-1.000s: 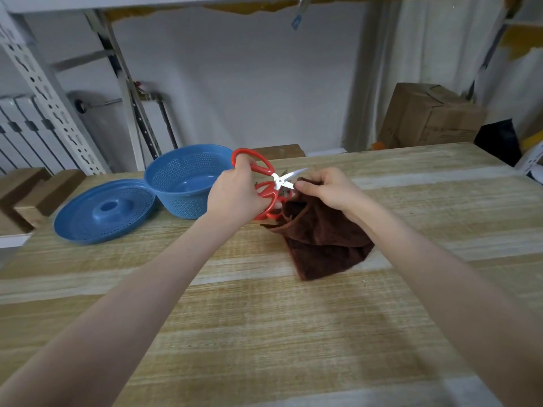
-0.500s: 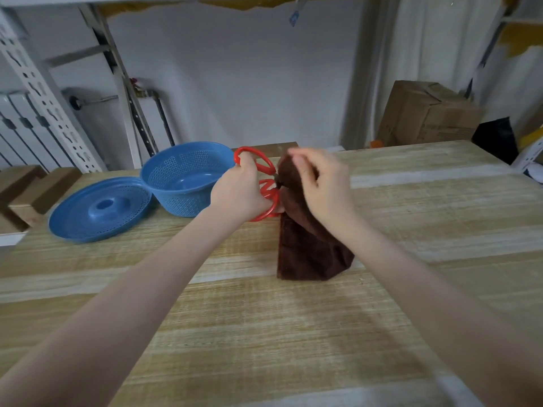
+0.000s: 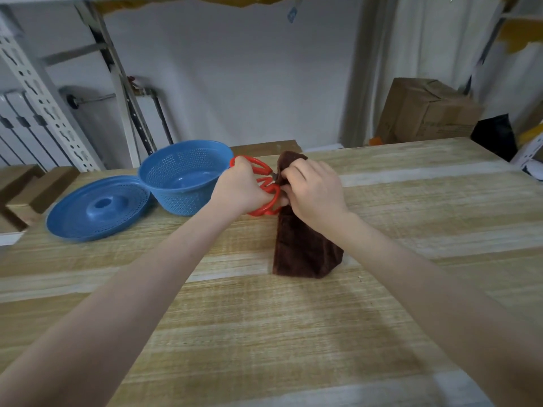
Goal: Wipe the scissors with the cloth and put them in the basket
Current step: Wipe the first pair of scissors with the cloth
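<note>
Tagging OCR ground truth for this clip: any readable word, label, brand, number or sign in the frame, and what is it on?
No text reads clearly in this frame.
Cardboard box: faint dark print low on its front, too blurred to read.
Blue tag hanging at the top edge: too small and blurred to read.
Scissors, cloth, basket, blue lid: no markings visible.

Both bare arms reach forward; the left hand [image 3: 239, 191] grips the red-handled scissors [image 3: 260, 168], and the right hand [image 3: 315, 193], just beside it, pinches the dark brown cloth [image 3: 305, 251].
</note>
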Demonstrator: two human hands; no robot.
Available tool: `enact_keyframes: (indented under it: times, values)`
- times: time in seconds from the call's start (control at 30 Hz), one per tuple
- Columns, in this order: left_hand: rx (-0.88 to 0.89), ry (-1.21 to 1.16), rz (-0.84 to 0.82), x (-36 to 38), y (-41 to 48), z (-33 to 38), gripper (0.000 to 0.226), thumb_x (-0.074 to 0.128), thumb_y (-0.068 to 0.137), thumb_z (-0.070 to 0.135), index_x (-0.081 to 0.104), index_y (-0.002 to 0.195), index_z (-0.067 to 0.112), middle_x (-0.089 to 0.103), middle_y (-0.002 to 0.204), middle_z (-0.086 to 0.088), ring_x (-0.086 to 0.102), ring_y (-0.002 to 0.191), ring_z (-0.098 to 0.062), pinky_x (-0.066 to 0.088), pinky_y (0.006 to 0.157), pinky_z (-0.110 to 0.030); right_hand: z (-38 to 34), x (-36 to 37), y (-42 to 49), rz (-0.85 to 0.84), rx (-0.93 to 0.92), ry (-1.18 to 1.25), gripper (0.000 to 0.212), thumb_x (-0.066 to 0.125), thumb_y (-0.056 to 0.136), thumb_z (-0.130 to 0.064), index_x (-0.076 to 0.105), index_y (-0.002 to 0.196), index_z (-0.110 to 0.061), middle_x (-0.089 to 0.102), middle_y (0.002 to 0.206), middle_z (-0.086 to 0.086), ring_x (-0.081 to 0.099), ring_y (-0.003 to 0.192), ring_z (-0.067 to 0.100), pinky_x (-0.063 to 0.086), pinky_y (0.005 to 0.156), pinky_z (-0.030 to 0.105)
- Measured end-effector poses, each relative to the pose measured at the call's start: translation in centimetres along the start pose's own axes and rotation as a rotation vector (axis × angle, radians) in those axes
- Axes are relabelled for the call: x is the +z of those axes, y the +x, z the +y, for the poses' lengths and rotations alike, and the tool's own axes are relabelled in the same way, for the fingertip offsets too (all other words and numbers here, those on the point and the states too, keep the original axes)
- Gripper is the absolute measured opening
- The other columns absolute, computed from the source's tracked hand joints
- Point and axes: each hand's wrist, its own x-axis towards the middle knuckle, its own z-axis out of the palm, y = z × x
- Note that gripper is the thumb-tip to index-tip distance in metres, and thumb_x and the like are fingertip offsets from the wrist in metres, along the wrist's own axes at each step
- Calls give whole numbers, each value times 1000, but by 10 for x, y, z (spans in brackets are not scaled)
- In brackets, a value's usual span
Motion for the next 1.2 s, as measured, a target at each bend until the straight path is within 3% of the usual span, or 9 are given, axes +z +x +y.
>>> enact_keyframes:
  times: [0.07,0.2,0.37,0.5,0.67,0.83,0.9,1.03,1.2]
  values:
    - [-26,9,-98,-4,1,1,68,65,56,52,59,113,15,62,103,13,58,87,-5,45,66,-20,2,2,3,29,-61,-13,3,66,74,-3,63,73,-4,60,72,9,56,64,29,38,62,34]
    - [-43,-5,-191,-8,3,0,39,80,60,42,65,88,19,73,104,-3,67,85,-14,57,73,-31,8,1,3,10,-99,51,4,66,77,1,64,78,-1,62,78,11,56,68,29,37,68,32]
    - [-105,20,-206,-3,1,3,86,74,29,60,63,104,18,72,91,5,69,78,-12,59,56,-28,14,-7,-2,-212,45,267,7,65,83,-10,62,86,-4,62,87,7,57,80,27,40,71,31]
    - [-71,106,-179,4,-1,-5,111,67,21,76,59,116,20,67,103,6,65,94,-16,56,67,-29,20,-10,4,-505,247,463,10,62,90,-19,64,98,-13,60,94,-5,59,93,21,42,86,37]
    - [-93,89,-113,2,-1,-4,105,81,38,67,50,124,15,62,115,5,60,108,-19,53,88,-37,12,-17,7,-106,746,653,17,55,96,-20,64,106,-9,65,101,-1,59,98,17,46,86,30]
    - [-63,114,-58,4,-1,-6,95,87,52,56,44,122,9,61,115,3,59,108,-19,49,82,-32,8,-13,-7,-298,136,107,25,63,85,-29,65,106,-14,64,105,-1,60,101,22,38,93,39]
    - [-55,111,-59,6,1,-7,98,85,50,60,45,123,8,62,116,3,60,108,-19,50,84,-33,8,-9,-10,-208,40,6,20,68,79,-24,69,95,-13,66,94,1,62,88,24,38,85,36]
    - [-70,81,-127,5,4,-4,101,76,36,71,56,120,18,63,114,12,61,105,-9,50,84,-26,13,-9,-4,45,-100,45,4,68,74,-5,68,75,-8,65,76,3,60,68,24,38,79,33]
    - [-102,93,-173,3,5,-8,106,74,27,78,59,114,20,66,106,13,64,98,-9,56,84,-32,27,-11,-6,14,-215,143,8,65,78,-4,70,77,-10,67,80,1,62,74,22,39,91,34]
